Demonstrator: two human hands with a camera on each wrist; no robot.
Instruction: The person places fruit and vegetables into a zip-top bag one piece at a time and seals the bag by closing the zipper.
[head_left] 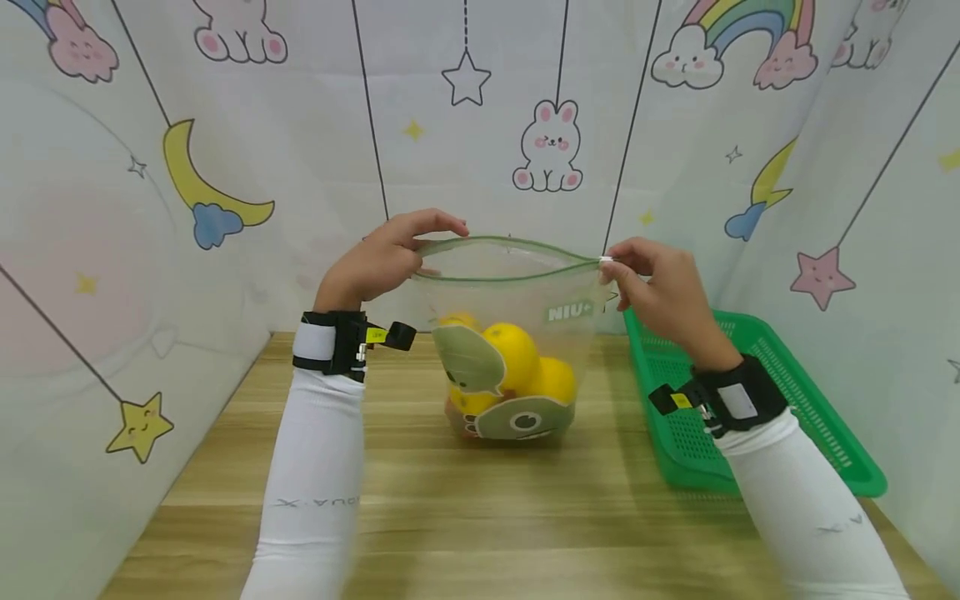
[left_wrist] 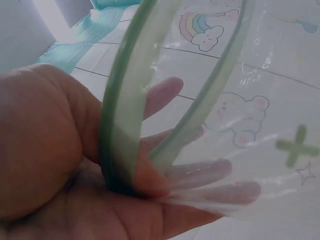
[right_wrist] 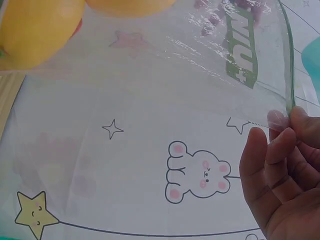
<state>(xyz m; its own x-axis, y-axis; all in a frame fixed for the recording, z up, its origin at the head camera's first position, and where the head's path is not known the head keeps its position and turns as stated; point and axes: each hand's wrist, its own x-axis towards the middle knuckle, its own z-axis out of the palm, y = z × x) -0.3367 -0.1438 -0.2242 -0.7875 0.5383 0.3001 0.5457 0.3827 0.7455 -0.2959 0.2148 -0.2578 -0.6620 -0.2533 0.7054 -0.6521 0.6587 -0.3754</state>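
A clear zip bag (head_left: 577,333) with a green rim and green cartoon print stands upright on the table, its mouth parted. Inside lie several round yellow-orange fruits (head_left: 512,357), partly hidden by the print. At the bag's upper left corner my left hand (head_left: 382,258) holds the rim, and its fingers show through the film in the left wrist view. My right hand (head_left: 663,287) pinches the opposite corner between thumb and fingertips, by a small white slider (head_left: 606,260). The right wrist view shows this pinch at the end of the green zip strip (right_wrist: 291,65).
To the right, partly behind my right forearm, a green plastic basket (head_left: 795,375) sits on the wooden table (head_left: 487,517). A white cloth (head_left: 465,150) printed with cartoon rabbits, stars and rainbows hangs behind and at both sides.
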